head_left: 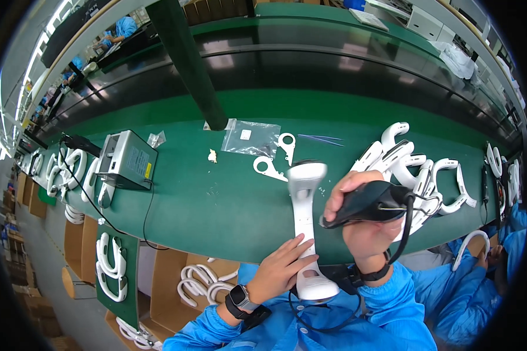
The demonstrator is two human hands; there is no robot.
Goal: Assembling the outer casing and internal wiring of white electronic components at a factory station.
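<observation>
A long white plastic part (303,205), slim in the middle with wider ends, stands lengthwise at the table's front edge. My left hand (284,263) lies across its near half, fingers over the shaft and the thumb mostly hidden. In my right hand (366,234) is a black corded electric screwdriver (372,202) with a wire hanging loop at its cable end. It is raised to the right of the white part, apart from it. The screwdriver's tip is hard to make out. Two flat white ring-ended pieces (269,168) lie beyond the part.
Curved white parts (392,155) are heaped on the right. A clear bag (250,138) and blue tweezers (321,139) lie farther back. A grey box-shaped device (129,159) with cables stands left, near a green post (190,64). Cartons (173,292) sit below; a co-worker's sleeve (468,307) is at right.
</observation>
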